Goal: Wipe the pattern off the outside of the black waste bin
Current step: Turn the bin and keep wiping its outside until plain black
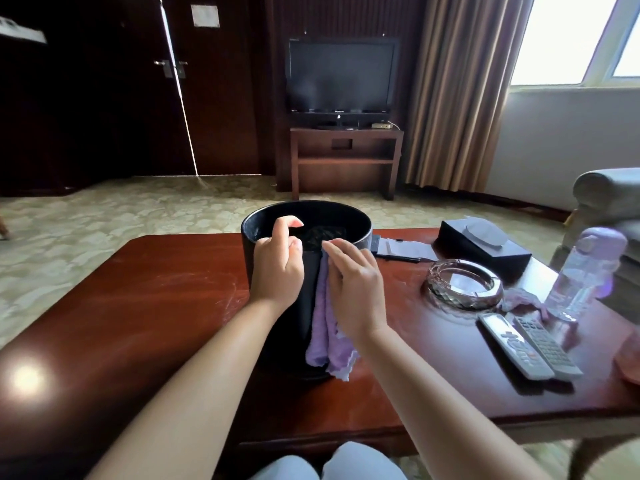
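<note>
Knees in pale trousers (pixel 329 462) sit just under the near edge of the red-brown table (pixel 156 306), and the black waste bin (pixel 277 317) stands upright on that table straight ahead of me. Against the bin's near wall my right hand (pixel 356 292) presses a lilac cloth (pixel 327 327) with fingers nearly straight, the cloth hanging down the wall to the tabletop. At the bin's near rim my left hand (pixel 277 268) steadies it, fingers loosely curled over the edge and thumb outside. I judge the wiping to be under way on the near wall; I cannot see any pattern from here. Next I should rub downward with firm pressure, then turn the bin. To the bin's right lie a glass ashtray (pixel 464 284) and two remotes (pixel 530 348).
</note>
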Demonstrator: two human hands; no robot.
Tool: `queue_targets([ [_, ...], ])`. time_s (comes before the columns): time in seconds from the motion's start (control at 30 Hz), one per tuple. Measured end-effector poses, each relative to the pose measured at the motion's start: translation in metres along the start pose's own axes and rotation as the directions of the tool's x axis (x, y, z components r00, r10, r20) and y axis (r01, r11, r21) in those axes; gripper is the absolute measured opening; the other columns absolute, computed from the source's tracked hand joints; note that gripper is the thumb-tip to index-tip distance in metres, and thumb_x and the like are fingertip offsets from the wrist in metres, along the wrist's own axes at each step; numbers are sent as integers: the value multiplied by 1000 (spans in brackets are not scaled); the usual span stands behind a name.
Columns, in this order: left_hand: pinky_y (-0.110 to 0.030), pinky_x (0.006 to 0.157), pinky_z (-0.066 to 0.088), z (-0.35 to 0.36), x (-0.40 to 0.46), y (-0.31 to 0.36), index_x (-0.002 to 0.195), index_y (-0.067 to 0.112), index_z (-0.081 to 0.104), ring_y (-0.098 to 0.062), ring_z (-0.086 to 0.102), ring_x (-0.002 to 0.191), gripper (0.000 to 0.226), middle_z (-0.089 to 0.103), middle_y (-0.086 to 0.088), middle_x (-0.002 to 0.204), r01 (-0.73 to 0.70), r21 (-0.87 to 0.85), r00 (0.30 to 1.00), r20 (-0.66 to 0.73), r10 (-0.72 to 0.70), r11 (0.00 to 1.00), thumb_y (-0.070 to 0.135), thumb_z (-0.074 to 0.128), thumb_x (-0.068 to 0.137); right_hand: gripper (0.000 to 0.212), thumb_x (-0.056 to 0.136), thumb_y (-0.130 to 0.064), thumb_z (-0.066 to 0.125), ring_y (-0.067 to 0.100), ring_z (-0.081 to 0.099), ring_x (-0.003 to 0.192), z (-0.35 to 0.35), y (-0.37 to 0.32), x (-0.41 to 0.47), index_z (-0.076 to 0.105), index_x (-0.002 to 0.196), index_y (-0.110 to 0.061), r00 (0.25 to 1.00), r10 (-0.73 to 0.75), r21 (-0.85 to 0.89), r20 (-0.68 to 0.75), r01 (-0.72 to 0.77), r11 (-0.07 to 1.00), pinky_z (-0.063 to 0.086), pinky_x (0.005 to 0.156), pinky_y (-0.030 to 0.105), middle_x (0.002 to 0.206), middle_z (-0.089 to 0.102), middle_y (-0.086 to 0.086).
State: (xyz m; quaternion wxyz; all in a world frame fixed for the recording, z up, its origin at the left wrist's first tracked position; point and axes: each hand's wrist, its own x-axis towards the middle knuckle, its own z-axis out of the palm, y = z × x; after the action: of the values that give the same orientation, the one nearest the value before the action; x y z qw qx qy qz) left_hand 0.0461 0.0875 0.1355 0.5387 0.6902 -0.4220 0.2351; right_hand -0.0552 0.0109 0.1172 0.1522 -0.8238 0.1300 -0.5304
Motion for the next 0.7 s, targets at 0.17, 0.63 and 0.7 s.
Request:
queue_targets([
  [0.17, -26, 56, 28, 2, -1, 3, 93, 10, 59, -7, 43, 48, 18, 42, 12, 47, 7, 54, 1000, 2, -8, 999, 13, 46, 82, 28, 86, -7, 58, 23, 61, 87, -7, 22, 6, 69, 112, -8, 994, -90, -46, 64, 93, 995, 43, 87, 17, 113, 68, 2],
  [0.63, -27, 66, 24, 3, -3, 5, 63, 18, 59, -13, 41, 55, 33, 30, 17, 48, -86, 239, 996, 43, 77, 967, 33, 36, 82, 36, 91, 2, 48, 30, 56, 103, 2, 38, 20, 62, 122, -9, 972, 236, -142, -2, -234, 962, 37, 89, 24, 127, 61, 0],
  [0.7, -28, 66, 25, 3, -3, 5, 62, 18, 60, -14, 42, 56, 35, 30, 18, 48, -89, 245, 996, 48, 79, 965, 34, 36, 82, 36, 92, 1, 47, 30, 56, 104, -1, 38, 23, 62, 122, -10, 967, 255, -150, 10, -251, 956, 38, 91, 24, 127, 61, -1],
])
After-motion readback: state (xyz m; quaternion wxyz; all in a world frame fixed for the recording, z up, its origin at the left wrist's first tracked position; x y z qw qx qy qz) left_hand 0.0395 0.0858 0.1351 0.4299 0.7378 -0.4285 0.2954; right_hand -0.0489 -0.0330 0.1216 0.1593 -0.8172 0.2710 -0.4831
